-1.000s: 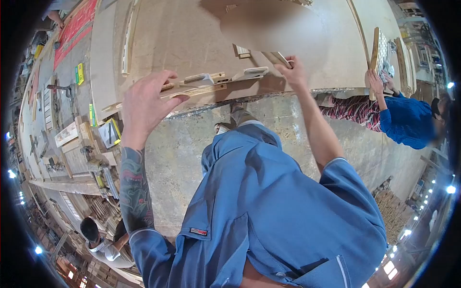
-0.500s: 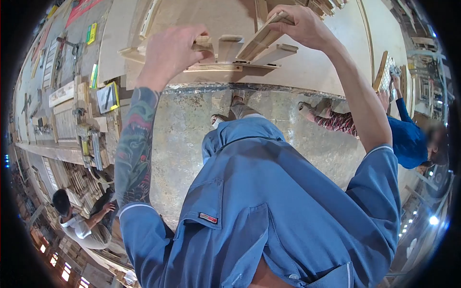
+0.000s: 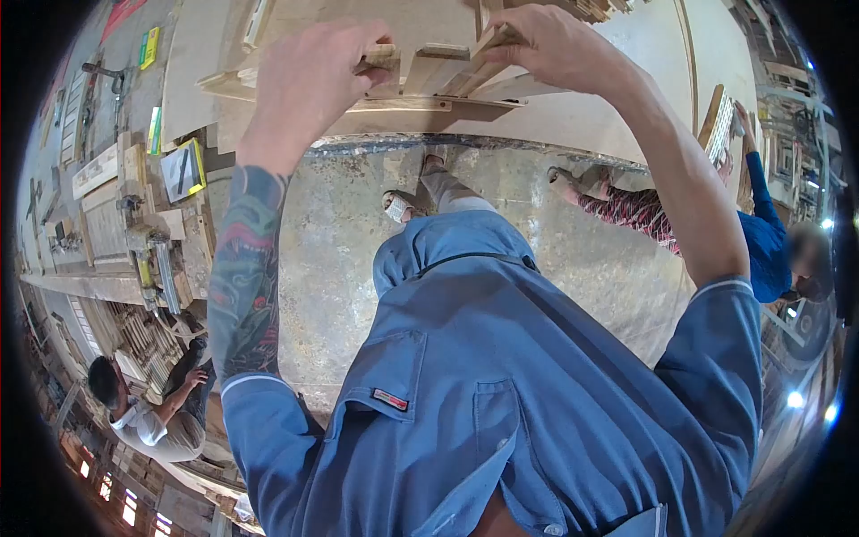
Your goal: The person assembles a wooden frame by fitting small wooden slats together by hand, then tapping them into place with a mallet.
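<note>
My left hand [image 3: 313,80] is closed, thumb and fingers pinching the upper end of a wooden slat [image 3: 383,59]. My right hand [image 3: 559,49] grips the top of another wooden slat [image 3: 479,61], which leans to the right. Between the two, a third slat [image 3: 436,64] rises with neither hand touching it. A thin wooden strip [image 3: 398,106] runs along the foot of these slats on the workbench [image 3: 617,112]. Another slat [image 3: 528,87] slants off under my right hand, partly covered. My left hand hides part of the wood pieces [image 3: 228,85] at its far side.
Left of me, a bench carries a notepad [image 3: 183,170] with a yellow edge, clamps [image 3: 161,268] and a level-like yellow-green tool [image 3: 149,46]. One co-worker [image 3: 152,412] sits at lower left. Another person in blue [image 3: 765,255] works at the right beside a slatted wooden panel [image 3: 716,130].
The slat in my right hand has swung left, closer to the middle slat, and my right hand went with it. My left hand keeps its grip. The whole view has shifted slightly.
</note>
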Available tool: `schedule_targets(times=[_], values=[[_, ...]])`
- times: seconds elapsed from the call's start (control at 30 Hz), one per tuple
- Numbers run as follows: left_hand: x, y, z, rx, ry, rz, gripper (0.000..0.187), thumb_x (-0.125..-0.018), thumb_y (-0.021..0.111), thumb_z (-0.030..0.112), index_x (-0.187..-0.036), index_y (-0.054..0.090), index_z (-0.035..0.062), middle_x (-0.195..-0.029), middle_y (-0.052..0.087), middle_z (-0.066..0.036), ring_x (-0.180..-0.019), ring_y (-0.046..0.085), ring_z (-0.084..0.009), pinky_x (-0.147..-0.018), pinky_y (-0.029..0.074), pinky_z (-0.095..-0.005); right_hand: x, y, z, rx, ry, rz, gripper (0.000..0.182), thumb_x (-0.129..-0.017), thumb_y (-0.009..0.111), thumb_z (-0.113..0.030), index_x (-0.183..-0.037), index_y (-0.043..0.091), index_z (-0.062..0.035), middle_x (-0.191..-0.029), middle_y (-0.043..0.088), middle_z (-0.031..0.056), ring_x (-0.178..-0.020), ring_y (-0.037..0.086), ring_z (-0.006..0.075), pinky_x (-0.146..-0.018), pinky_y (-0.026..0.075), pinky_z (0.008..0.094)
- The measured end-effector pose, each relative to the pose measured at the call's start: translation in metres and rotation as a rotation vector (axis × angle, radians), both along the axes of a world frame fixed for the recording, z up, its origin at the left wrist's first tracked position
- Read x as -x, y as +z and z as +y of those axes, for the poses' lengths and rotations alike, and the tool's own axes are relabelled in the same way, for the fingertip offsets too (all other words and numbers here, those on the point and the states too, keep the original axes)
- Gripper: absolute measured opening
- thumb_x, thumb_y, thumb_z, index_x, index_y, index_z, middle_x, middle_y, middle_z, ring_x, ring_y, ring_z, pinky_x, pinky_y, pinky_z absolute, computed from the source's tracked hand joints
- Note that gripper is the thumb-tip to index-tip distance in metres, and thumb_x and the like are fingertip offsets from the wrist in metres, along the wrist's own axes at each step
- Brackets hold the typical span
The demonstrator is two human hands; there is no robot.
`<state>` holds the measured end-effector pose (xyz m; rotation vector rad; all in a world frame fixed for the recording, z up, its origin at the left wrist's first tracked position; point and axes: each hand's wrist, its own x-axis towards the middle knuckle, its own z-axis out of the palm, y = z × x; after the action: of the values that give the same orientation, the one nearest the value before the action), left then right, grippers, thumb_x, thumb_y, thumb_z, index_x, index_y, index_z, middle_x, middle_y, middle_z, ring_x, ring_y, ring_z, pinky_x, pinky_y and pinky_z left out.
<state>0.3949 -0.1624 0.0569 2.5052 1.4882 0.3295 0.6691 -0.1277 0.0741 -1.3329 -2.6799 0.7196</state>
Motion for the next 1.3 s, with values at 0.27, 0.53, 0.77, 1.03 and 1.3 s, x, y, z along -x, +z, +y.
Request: schedule_targets(times=[0.27,0.53,0.77,1.03,1.3], values=[[0.002,-0.004,0.009,-0.032,-0.043,-0.063,0.025,-0.080,0.078,0.026,-0.102,0.070,0.0156,-0.095,0.072,-0.006,-0.086,0.068,-0.0297,-0.069,0.052,-0.0398,0.027,0.005,-0.021,0.109,-0.133,-0.366,0.023,-0.089,0.064,-0.020,-0.107,0.070,-0.0084,-0.094,0.072,0.0165,-0.091,0.069,0.0345,-0.082,0.053,0.0466],[0.002,0.012,0.003,0.016,-0.054,0.008,0.021,-0.078,0.078,0.024,-0.092,0.069,0.0107,-0.085,0.068,-0.009,-0.080,0.065,-0.0314,-0.067,0.050,-0.0417,-0.074,-0.050,0.057,0.323,-0.521,0.429,0.068,-0.093,0.055,-0.056,-0.135,0.059,-0.0031,-0.134,0.062,0.0194,-0.123,0.059,0.0336,-0.105,0.045,0.0434],[0.028,0.031,0.010,0.095,0.055,0.062,0.022,-0.074,0.081,0.010,-0.091,0.068,0.0051,-0.083,0.066,-0.013,-0.078,0.065,-0.0318,-0.067,0.050,-0.0394,-0.022,-0.268,0.045,-0.497,-0.904,-0.251,0.077,-0.087,0.066,-0.053,-0.136,0.048,0.0037,-0.128,0.060,0.0293,-0.119,0.060,0.0373,-0.102,0.046,0.0481],[0.000,0.040,0.003,-0.049,0.008,0.004,0.047,-0.066,0.087,0.027,-0.108,0.071,0.0110,-0.108,0.072,-0.008,-0.102,0.064,-0.0283,-0.094,0.045,-0.0429,-0.045,-0.202,0.035,0.149,-0.987,0.504,0.032,-0.093,0.066,-0.030,-0.097,0.066,0.0018,-0.087,0.071,0.0144,-0.087,0.068,0.0260,-0.076,0.052,0.0391],[-0.008,0.016,0.014,0.197,-0.010,-0.011,0.032,-0.077,0.081,0.024,-0.104,0.070,0.0105,-0.095,0.073,-0.010,-0.090,0.069,-0.0301,-0.077,0.053,-0.0381,-0.066,-0.169,-0.040,0.332,-0.574,0.570,0.028,-0.089,0.074,-0.024,-0.107,0.073,-0.0020,-0.102,0.075,0.0114,-0.089,0.068,0.0192,-0.080,0.053,0.0357]])
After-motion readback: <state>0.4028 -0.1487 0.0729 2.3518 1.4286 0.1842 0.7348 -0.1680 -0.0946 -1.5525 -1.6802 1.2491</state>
